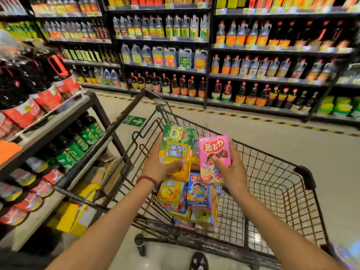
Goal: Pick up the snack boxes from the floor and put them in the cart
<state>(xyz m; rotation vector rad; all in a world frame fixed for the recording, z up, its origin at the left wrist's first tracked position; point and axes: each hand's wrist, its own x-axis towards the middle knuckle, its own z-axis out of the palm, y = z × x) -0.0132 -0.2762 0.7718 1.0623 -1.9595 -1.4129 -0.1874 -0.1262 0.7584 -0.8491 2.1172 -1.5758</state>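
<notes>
Left of my fingers stands a shelf (58, 121) of dark bottles with red and green labels. My left hand (159, 166) grips a green and yellow snack box (176, 147), thumb pressed across its front, the other fingers hidden behind it. Just beside it, my right hand (231, 170) pinches a pink snack box (214, 152), thumb on the front. Both boxes are upright above the wire cart (282, 184). Beneath my fingers, more snack boxes (194, 195) lie piled inside the cart's left half.
</notes>
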